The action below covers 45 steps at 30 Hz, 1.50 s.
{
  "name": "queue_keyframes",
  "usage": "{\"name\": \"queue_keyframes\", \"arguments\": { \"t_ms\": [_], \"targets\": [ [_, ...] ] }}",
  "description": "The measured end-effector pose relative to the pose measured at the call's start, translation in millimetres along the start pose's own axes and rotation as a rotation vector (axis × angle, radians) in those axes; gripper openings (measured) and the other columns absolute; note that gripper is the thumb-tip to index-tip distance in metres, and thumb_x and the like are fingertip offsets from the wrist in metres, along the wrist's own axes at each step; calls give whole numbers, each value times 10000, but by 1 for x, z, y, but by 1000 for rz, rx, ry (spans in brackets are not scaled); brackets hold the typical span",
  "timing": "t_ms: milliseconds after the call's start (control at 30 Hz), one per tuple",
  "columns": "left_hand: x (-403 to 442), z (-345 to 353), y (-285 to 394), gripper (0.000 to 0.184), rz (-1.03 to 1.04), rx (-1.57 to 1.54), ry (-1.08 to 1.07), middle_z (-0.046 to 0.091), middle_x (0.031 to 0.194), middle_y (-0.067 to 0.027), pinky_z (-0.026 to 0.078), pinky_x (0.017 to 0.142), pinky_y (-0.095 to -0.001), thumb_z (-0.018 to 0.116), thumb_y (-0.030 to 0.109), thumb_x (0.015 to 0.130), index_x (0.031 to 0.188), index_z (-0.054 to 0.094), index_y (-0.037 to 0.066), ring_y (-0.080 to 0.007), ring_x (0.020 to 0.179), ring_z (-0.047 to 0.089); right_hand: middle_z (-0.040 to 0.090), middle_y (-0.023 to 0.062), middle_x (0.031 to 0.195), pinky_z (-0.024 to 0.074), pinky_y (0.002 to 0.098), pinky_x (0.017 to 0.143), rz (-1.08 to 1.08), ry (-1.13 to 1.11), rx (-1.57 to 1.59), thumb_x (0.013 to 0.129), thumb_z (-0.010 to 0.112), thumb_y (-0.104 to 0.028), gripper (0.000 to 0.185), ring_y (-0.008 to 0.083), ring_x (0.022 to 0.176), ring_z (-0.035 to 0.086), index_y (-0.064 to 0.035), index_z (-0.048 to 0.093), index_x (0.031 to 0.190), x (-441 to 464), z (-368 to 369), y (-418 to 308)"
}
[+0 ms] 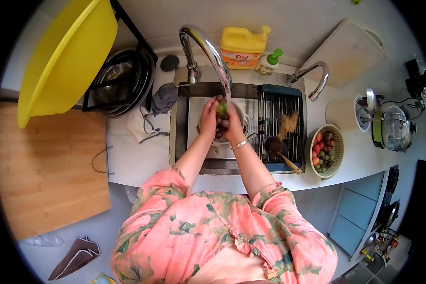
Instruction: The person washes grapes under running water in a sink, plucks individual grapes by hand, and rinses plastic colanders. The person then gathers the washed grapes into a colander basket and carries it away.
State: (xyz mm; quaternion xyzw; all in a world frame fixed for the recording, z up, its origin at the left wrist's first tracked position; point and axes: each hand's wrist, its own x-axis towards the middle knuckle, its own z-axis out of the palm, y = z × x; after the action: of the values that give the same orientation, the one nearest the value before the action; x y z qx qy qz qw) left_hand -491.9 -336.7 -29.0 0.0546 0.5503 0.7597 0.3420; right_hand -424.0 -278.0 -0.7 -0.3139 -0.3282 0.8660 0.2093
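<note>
My left hand (207,118) and my right hand (234,125) are cupped round a bunch of grapes (222,111), green and dark purple, from either side. They hold it over the sink (181,137), right beneath the mouth of the tall curved faucet (208,45). Water appears to run from the spout onto the fruit. Under my hands is a round metal bowl or strainer, mostly hidden by the hands and wrists. A bracelet circles my right wrist.
Right of my hands, a rack (265,102) spans the sink, bearing a wooden-handled brush (286,160) and a tan scrubber (288,124). A basket (311,156) of mixed fruit stands on the counter. Behind are a yellow jug (241,42), a pump bottle (268,64) and a second faucet (324,78).
</note>
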Motion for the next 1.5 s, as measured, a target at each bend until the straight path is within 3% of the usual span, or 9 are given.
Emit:
{"name": "queue_keyframes", "arguments": {
  "t_ms": [67, 167, 333, 400, 800, 1167, 1267, 1333, 1500],
  "targets": [
    [-7, -1, -1, 403, 201, 171, -37, 519, 1161, -67, 366, 916, -266, 500, 275, 904, 1239, 470, 53, -137, 1081, 469, 548, 57, 1156, 465, 330, 804, 187, 47, 268, 897, 475, -350, 418, 172, 1013, 550, -102, 479, 1233, -1, -12, 6],
    [-10, 1, 25, 386, -76, -250, -1, 538, 1134, -64, 378, 889, -264, 541, 240, 882, 1213, 497, 46, -137, 1045, 488, 607, 31, 1013, 491, 351, 714, 215, 62, 345, 879, 472, -444, 392, 181, 885, 593, -149, 541, 1128, -7, -14, 14],
    [-8, 7, 17, 308, -56, 139, -137, 592, 1038, -53, 411, 832, -243, 564, 238, 869, 1099, 583, 34, -133, 941, 544, 593, 24, 872, 490, 315, 599, 284, 186, 263, 836, 545, -465, 346, 182, 750, 584, -159, 590, 990, -8, -2, 3],
    [-7, 2, 28, 335, -378, 51, -2, 574, 1085, -56, 424, 838, -267, 501, 263, 900, 1149, 541, 42, -144, 985, 534, 595, 25, 887, 490, 314, 580, 264, 82, 212, 859, 516, -414, 322, 178, 735, 580, -142, 571, 1022, -8, -8, 16],
    [-17, 15, 5, 348, -170, 5, -125, 565, 1112, -66, 442, 837, -286, 392, 293, 939, 1170, 559, 94, -164, 1002, 540, 583, -9, 902, 465, 284, 607, 227, 63, 309, 884, 498, -358, 320, 113, 691, 555, -133, 536, 1109, -12, -25, 10],
    [-98, 183, 5, 416, 228, 296, -660, 392, 1343, -157, 245, 1052, -330, 455, 202, 915, 1296, 405, 43, -263, 1273, 336, 563, 122, 1098, 510, 465, 757, -152, 414, 592, 855, 469, -446, 451, 326, 947, 568, -107, 520, 1149, -140, -150, -130],
    [-106, 190, -24, 233, 289, 358, -752, 555, 1147, -109, 377, 950, -322, 532, 131, 872, 1073, 582, 24, -231, 1111, 502, 536, 144, 1152, 498, 495, 776, -419, 203, 405, 868, 432, -410, 433, 349, 991, 553, -121, 492, 1186, -182, -197, -196],
    [-108, 170, -34, 199, -179, 316, -831, 611, 983, -49, 457, 794, -244, 511, 124, 898, 1049, 592, 23, -115, 891, 575, 519, 139, 1195, 473, 501, 847, -480, 374, 251, 879, 417, -374, 434, 343, 1077, 515, -110, 469, 1219, -197, -246, -213],
    [-84, 74, -75, 174, -266, 459, -594, 626, 868, -39, 478, 678, -236, 522, 115, 882, 1005, 609, 28, -98, 733, 581, 506, 109, 1209, 470, 399, 853, -501, 833, -247, 917, 448, -286, 403, 243, 1064, 520, -70, 446, 1257, -198, -313, -225]
  ]
}}
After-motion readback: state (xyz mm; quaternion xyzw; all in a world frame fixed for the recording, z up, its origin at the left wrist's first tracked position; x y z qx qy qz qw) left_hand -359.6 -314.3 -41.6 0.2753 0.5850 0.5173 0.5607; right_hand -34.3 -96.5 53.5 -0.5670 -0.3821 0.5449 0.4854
